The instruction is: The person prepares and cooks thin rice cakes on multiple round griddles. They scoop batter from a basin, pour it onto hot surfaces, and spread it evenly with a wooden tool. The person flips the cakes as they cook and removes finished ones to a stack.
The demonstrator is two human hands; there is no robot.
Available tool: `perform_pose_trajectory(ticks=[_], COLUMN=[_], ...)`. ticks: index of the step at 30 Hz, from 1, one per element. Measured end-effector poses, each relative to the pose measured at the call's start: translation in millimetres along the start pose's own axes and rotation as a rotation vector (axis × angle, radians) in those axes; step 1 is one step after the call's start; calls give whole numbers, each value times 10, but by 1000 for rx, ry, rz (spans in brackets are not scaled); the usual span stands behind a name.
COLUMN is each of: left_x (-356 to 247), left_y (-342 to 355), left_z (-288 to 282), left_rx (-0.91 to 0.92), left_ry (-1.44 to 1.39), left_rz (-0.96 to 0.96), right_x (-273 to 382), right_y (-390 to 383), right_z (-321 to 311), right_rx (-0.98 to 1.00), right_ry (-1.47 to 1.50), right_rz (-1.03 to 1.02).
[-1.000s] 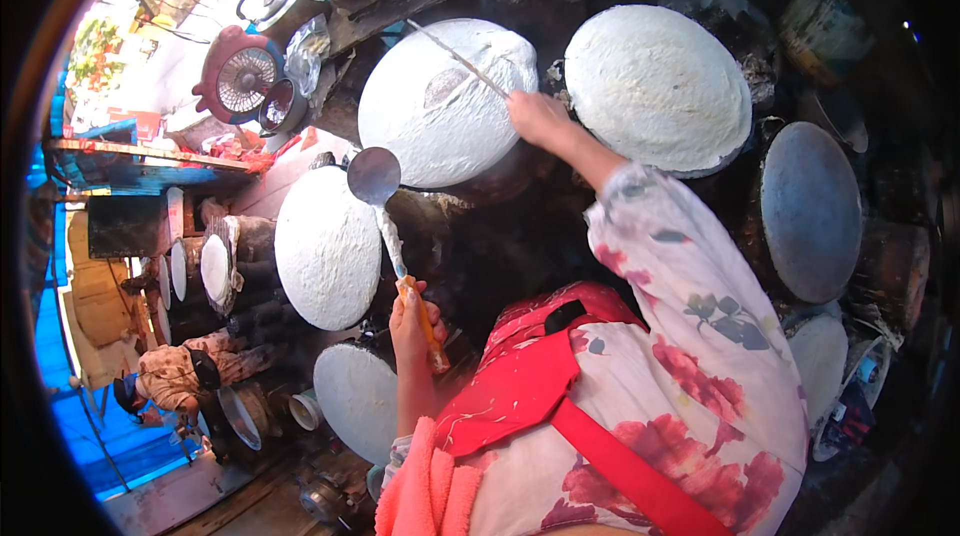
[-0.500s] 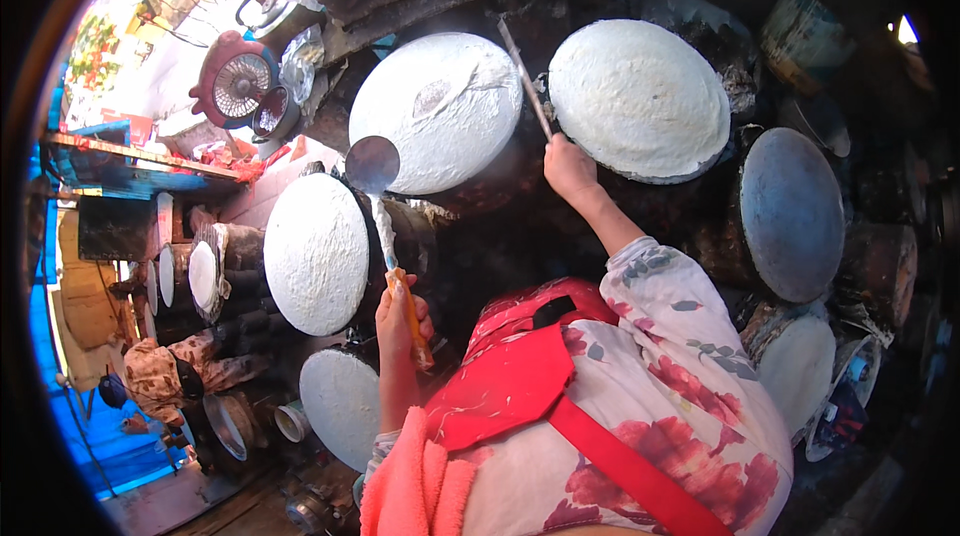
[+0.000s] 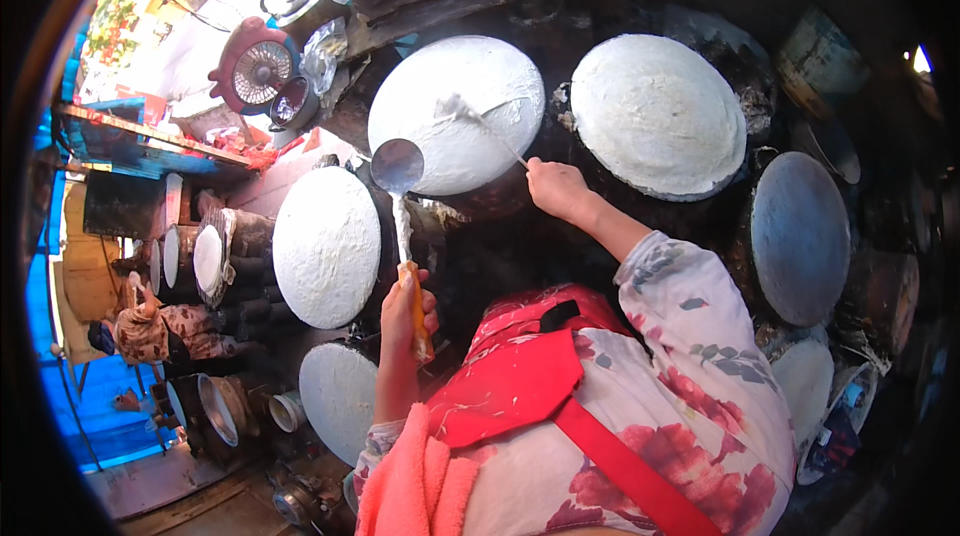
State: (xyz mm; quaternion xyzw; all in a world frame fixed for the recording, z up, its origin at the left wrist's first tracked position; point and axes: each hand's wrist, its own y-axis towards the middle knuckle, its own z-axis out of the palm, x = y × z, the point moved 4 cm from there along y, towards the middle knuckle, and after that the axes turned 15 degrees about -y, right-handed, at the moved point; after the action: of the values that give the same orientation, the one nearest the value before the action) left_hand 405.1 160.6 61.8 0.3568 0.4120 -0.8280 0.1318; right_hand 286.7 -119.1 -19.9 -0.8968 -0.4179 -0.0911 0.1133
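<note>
At centre-left the left hand (image 3: 396,314) grips an orange-handled metal ladle (image 3: 398,167); above centre, the right hand (image 3: 557,187) grasps a thin white-tipped stick (image 3: 490,132).

One bare left hand (image 3: 407,314) and one bare right hand (image 3: 560,188) — this makes two. Nearby I count six big round griddles (image 3: 658,111): five whitish on top, one blue-grey. There is also one orange-handled metal ladle (image 3: 397,166), one thin long tool (image 3: 499,138) — and one round maroon fan (image 3: 262,72).

PLACE: kitchen | SIGNS: round griddles (image 3: 800,239), white batter (image 3: 455,71), ladle (image 3: 398,166), apron (image 3: 510,391)
</note>
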Motion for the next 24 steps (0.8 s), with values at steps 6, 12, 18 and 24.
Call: perform_pose_trajectory(ticks=[6, 12, 18, 24], left_x=[-82, -138, -225, -297], left_y=[38, 201, 425, 696], left_z=[-32, -37, -38, 133], left_rx=[-48, -55, -59, -81], left_ry=[66, 101, 243, 230], left_rz=[-5, -9, 35, 52], right_x=[-660, -169, -399, 689], right_y=[508, 135, -284, -35], right_z=[-208, -76, 333, 404], right_rx=[-51, -64, -114, -51], right_ry=[36, -56, -25, 138], right_rz=[236, -139, 299, 26])
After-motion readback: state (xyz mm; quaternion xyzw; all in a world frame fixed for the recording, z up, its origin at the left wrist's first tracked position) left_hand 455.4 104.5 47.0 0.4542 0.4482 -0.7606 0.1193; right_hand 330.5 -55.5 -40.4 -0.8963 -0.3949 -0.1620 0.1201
